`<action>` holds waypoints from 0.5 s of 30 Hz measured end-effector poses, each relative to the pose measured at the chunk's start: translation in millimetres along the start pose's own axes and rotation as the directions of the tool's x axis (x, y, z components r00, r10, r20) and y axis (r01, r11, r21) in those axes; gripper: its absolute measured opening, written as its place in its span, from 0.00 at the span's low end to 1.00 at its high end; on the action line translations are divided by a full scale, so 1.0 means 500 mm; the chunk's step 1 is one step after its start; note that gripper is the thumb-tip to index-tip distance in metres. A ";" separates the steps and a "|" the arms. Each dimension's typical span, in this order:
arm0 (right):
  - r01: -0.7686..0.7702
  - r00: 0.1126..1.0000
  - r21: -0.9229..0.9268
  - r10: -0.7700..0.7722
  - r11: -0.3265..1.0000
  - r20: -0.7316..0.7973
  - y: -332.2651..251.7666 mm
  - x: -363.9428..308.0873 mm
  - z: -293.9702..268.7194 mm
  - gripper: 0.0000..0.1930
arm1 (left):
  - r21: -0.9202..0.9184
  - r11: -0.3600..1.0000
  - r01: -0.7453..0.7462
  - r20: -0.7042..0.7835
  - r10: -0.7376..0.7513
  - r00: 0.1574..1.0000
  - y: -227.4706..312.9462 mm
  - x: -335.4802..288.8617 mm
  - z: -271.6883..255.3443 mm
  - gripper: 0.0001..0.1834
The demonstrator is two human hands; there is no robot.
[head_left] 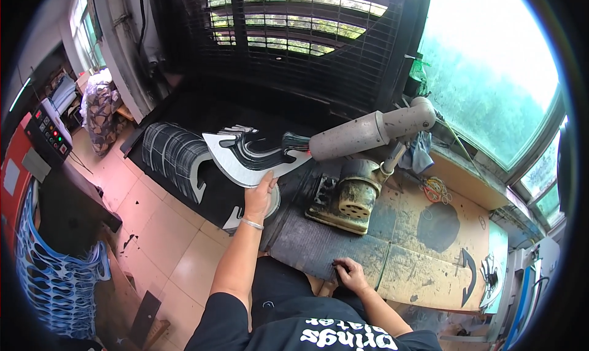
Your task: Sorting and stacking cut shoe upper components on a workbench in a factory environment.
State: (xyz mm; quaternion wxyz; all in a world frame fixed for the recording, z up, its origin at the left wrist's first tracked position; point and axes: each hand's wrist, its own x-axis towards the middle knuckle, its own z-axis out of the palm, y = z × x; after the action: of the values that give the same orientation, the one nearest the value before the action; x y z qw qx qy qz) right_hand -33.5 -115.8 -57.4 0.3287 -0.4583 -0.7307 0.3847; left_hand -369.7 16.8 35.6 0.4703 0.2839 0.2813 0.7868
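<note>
My left hand [260,199] grips the lower edge of a stack of curved pieces [245,172], white on top with black-streaked edges. The stack's right tip lies close under the end of a grey cylindrical machine head [350,135]. Black strands or layers show just left of that end; I cannot make out which. My right hand [351,274] rests at the near edge of the cardboard-covered bench [319,253], fingers curled in; whatever they hold, if anything, is hidden. Left of the held stack lies another dark curved stack [169,155] with pale streaks.
A stained motor-like base [356,198] stands on the bench. Scissors [437,193], a black curved piece [469,277] and a blue cloth [417,155] lie to the right. A dark louvred grille [288,26] rises behind. Blue cut-out netting material [58,271] hangs at left.
</note>
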 end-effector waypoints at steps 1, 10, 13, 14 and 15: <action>0.004 1.000 0.001 -0.004 1.000 0.000 0.003 0.000 0.000 0.09 | -0.010 1.000 -0.003 -0.001 0.003 1.000 0.004 -0.001 -0.002 0.18; 0.009 1.000 0.000 -0.009 1.000 0.003 -0.002 0.000 -0.002 0.09 | -0.003 0.999 0.034 -0.015 -0.034 0.999 0.026 -0.017 -0.022 0.15; 0.006 1.000 0.007 -0.006 1.000 0.001 0.000 0.000 -0.001 0.09 | 0.009 0.998 0.058 -0.041 -0.058 0.998 0.016 -0.015 -0.020 0.13; 0.004 1.000 0.015 -0.004 1.000 -0.002 0.001 -0.001 -0.001 0.09 | 0.008 0.998 0.060 -0.040 -0.059 0.997 0.011 -0.015 -0.017 0.13; 0.003 1.000 0.014 -0.003 1.000 -0.002 0.000 -0.001 -0.002 0.09 | 0.021 0.998 0.053 -0.041 -0.052 0.998 0.005 -0.015 -0.013 0.12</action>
State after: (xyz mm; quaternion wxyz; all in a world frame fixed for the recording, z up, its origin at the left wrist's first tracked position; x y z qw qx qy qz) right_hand -32.4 -115.9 -57.0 0.3331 -0.4553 -0.7284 0.3889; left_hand -373.1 8.0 31.8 0.4820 0.2656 0.3066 0.7767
